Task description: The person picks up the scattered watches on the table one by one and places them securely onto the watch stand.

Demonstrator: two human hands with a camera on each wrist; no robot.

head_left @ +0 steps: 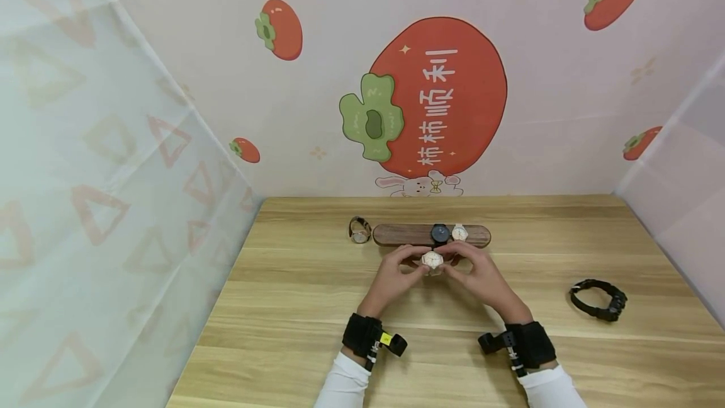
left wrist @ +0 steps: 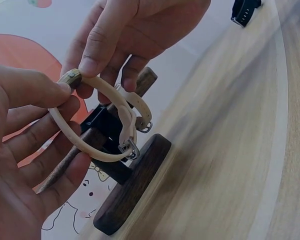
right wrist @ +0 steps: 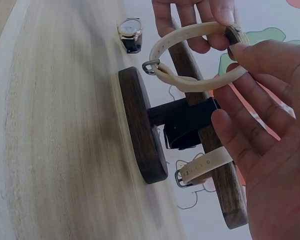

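Both hands hold a cream-strapped wristwatch (head_left: 432, 260) in front of a dark wooden watch stand (head_left: 399, 235). My left hand (head_left: 396, 276) pinches one side of its case, my right hand (head_left: 478, 272) the other. In the left wrist view the cream strap (left wrist: 72, 137) is buckled into a loop. The loop hangs apart from the stand's bar, as far as the right wrist view shows. On that bar sit a black watch (head_left: 440, 233) and, right of it, another cream-strapped watch (head_left: 459, 232). The stand's oval base (right wrist: 142, 125) rests on the table.
A dark-strapped watch with a pale dial (head_left: 359, 232) lies just left of the stand. Farther right on the wood-grain table (head_left: 283, 307) is a chunky black watch (head_left: 599, 300). A printed backdrop (head_left: 317, 99) rises behind the table, with cloth-like sides left and right.
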